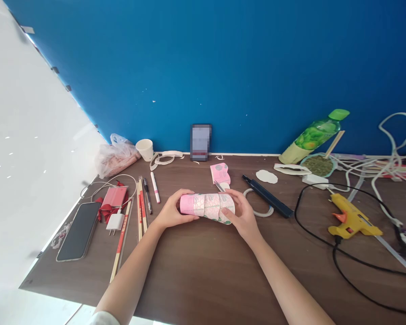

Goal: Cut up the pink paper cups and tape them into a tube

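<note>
Both hands hold a stack of pink-and-white printed paper cups (208,206) sideways over the middle of the table. Seams between the nested sections show along its length. My left hand (174,212) wraps the pink left end, with fingers above and below it. At the other end, my right hand (242,216) grips with the thumb across the front; its other fingers are partly hidden behind. Just beyond the stack lie a cut pink piece (220,174) and what looks like a scissors tip (218,185), mostly covered by the cups.
A yellow glue gun (353,219) with a black cord lies at right, near a green bottle (313,136). A black stick-like tool (269,197) is right of my hand. Chopsticks (142,207), pens (148,196) and a phone (78,231) lie left. A propped phone (200,142) leans on the wall.
</note>
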{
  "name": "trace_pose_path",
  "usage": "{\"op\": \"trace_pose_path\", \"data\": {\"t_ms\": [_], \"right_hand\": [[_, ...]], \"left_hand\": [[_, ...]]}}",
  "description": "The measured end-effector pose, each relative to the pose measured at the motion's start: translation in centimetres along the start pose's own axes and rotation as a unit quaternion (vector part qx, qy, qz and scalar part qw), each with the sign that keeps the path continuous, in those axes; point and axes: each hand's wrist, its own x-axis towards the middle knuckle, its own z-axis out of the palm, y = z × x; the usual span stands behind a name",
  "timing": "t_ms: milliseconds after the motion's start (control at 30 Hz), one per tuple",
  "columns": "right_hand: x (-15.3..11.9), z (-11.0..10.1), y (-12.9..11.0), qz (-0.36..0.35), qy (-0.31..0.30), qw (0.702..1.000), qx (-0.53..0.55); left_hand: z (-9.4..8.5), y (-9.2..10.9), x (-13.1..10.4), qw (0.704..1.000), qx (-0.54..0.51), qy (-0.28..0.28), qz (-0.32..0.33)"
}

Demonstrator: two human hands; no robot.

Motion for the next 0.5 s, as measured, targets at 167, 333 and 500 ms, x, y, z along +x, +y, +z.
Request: {"op": "trace_pose_path", "data": {"t_ms": [167, 333, 500], "right_hand": [[-0.18, 0.12, 0.05, 0.0, 0.02, 1.0, -0.021], [-0.28, 0.29, -0.2, -0.013, 0.041, 0.998, -0.038], [-0.21, 0.22, -0.5, -0.035, 0.022, 0.999, -0.016]], "left_hand": [[0.18, -0.21, 0.0, 1.0, 0.014, 0.002, 0.027], [0.25, -0.37, -0.13, 0.999, 0.03, -0.001, 0.026], [0.25, -0.2, -0.14, 0.999, 0.037, -0.002, 0.025]]}}
